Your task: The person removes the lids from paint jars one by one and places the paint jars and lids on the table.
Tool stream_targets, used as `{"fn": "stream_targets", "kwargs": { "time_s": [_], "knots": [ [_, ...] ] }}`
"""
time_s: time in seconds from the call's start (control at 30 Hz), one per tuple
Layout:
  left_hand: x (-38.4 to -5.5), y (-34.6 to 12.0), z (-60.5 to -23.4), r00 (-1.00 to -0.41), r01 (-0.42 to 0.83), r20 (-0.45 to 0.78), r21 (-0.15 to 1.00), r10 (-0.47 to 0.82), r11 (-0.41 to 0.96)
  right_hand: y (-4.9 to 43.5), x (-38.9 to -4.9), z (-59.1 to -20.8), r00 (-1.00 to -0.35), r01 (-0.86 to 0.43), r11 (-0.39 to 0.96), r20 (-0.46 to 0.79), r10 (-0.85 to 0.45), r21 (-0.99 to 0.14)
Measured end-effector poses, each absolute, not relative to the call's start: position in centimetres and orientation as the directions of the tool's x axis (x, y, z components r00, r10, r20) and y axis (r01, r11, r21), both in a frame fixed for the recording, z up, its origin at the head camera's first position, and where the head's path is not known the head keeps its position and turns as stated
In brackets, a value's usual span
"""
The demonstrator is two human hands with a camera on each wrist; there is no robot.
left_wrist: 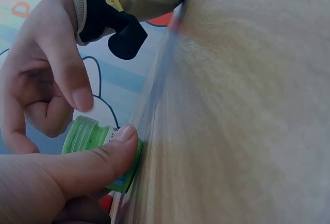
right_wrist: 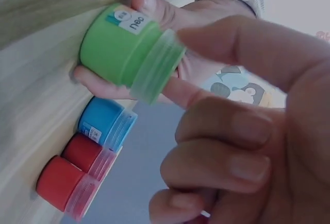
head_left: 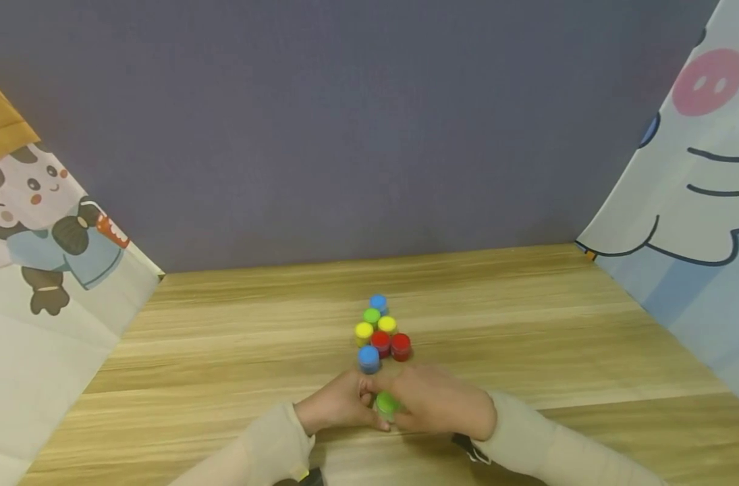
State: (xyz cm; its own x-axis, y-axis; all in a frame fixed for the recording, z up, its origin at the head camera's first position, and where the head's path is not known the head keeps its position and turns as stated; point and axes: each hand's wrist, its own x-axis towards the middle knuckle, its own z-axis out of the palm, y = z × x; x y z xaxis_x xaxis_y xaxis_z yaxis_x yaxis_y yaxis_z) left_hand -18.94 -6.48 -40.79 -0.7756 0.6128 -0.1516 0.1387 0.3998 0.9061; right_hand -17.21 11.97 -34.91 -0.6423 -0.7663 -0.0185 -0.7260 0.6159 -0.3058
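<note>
A green paint jar [right_wrist: 116,46] with a clear ribbed lid [right_wrist: 157,67] stands upright on the table. My left hand [head_left: 343,403] grips its body low down, thumb on one side and fingers on the other. Around the lid curl the thumb and index finger of my right hand [head_left: 439,398], fingertips right at its edge; the other fingers are folded toward the palm. Part of the green jar shows between both hands in the head view. Just beyond them stands a blue paint jar [head_left: 368,360], with two red jars [head_left: 401,347] close to it.
Farther back, two yellow jars [head_left: 364,333], another green jar [head_left: 372,316] and another blue jar [head_left: 378,303] stand clustered on the wooden table [head_left: 223,337]. A grey panel [head_left: 369,135] rises behind the table, with cartoon-printed cloths [head_left: 703,202] at both sides.
</note>
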Motion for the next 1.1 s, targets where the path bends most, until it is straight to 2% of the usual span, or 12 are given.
{"fn": "stream_targets", "kwargs": {
  "time_s": [0.13, 0.27, 0.5, 0.7, 1.1],
  "knots": [
    [-19.0, -6.5, -40.9, -0.777, 0.162, -0.131, 0.903, 0.616, 0.397, 11.8, -17.1, -35.1, -0.657, -0.727, 0.613, 0.055, -0.752, -0.309],
    [-19.0, -6.5, -41.1, -0.776, 0.161, -0.130, 0.906, 0.618, 0.393, 11.5, -17.0, -35.7, -0.713, -0.689, 0.658, 0.119, -0.691, -0.304],
    [-19.0, -6.4, -41.1, -0.770, 0.130, -0.159, 0.909, 0.618, 0.396, 11.4, -16.8, -36.3, -0.759, -0.649, 0.727, 0.129, -0.638, -0.225],
    [-19.1, -6.4, -41.1, -0.767, 0.141, -0.149, 0.909, 0.624, 0.391, 11.4, -17.0, -36.3, -0.740, -0.668, 0.703, 0.117, -0.663, -0.244],
    [-19.0, -6.5, -40.9, -0.778, 0.147, -0.162, 0.893, 0.607, 0.426, 11.9, -17.3, -35.1, -0.632, -0.742, 0.604, 0.004, -0.775, -0.292]
  ]
}}
